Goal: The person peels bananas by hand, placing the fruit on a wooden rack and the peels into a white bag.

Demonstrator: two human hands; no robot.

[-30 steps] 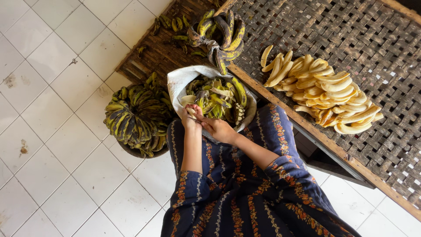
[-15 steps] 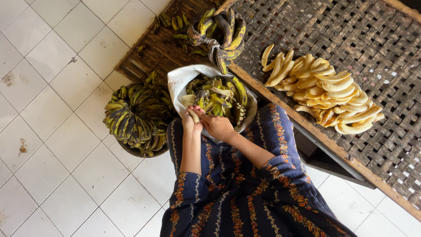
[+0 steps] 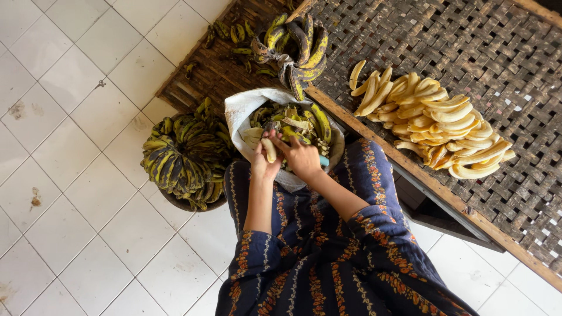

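Note:
My left hand [image 3: 261,165] and my right hand [image 3: 302,157] meet over a white sack [image 3: 241,112] full of green and yellow banana peels. Between them they hold a small pale peeled banana [image 3: 268,149], the left hand gripping its lower end and the right hand's fingers at its upper part. A light blue handle shows at the right hand's edge; what it belongs to I cannot tell. A pile of peeled bananas [image 3: 436,124] lies on the woven bamboo platform [image 3: 503,64] to the right.
A bowl of unpeeled dark green-yellow bananas [image 3: 184,153] stands on the white tiled floor [image 3: 76,175] to the left. Another tied bunch [image 3: 298,44] and loose small bananas lie on the woven mat behind the sack. The platform's wooden edge [image 3: 421,175] runs diagonally by my lap.
The hands stay over the sack. The pale peeled banana now stands out between them, more exposed than before.

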